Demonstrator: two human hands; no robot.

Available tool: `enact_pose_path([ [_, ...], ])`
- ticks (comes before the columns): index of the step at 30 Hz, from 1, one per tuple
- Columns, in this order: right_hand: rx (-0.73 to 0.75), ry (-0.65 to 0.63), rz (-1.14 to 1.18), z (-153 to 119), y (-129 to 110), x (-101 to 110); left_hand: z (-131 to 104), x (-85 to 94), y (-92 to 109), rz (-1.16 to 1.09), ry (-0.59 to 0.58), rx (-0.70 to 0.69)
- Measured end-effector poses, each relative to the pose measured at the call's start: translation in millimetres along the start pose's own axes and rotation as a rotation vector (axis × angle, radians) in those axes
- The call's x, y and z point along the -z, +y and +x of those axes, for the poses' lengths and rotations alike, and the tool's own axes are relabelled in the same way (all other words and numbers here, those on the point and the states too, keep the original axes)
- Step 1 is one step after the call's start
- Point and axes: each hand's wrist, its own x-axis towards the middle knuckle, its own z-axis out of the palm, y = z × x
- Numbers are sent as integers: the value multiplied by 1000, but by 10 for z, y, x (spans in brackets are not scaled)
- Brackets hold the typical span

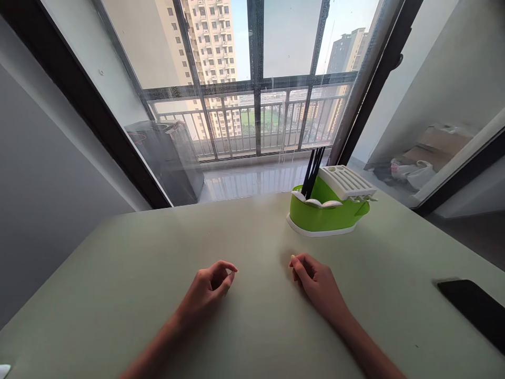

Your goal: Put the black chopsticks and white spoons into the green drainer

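My left hand (205, 290) rests on the pale green table (256, 326), its fingers curled and the thumb tip close against the index fingertip. I see nothing in that pinch. To its right, my right hand (313, 280) lies in a loose fist with the thumb pressed to the index finger, and no object shows in it. Just beyond my right hand stands a green and white utensil holder (321, 218). Several black chopsticks (313, 173) lean upright in its left part, and a slotted white block (347, 181) covers its right part. Neither hand touches the holder.
A black flat object (475, 310), perhaps a phone, lies at the table's right edge. A small white corner of something (4, 370) shows at the lower left. Beyond the table are a glazed balcony, a dark grey cabinet (169, 158) and plastic bags (412, 172).
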Motion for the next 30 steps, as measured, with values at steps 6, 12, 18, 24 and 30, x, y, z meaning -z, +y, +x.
enact_pose_path([
  [6, 11, 13, 5, -7, -43, 6, 2, -5, 0, 3, 3, 0],
  [12, 2, 12, 8, -9, -42, -2, -8, 0, 19, -3, 2, -5],
  [18, 0, 2, -8, -9, -32, 3, -13, 5, 46, -12, 1, 3],
  [24, -12, -9, 13, -10, -18, 2, -9, 0, 34, -22, 1, -8],
  [30, 3, 12, 18, -5, -26, 7, -17, 2, 69, -22, 8, 11],
])
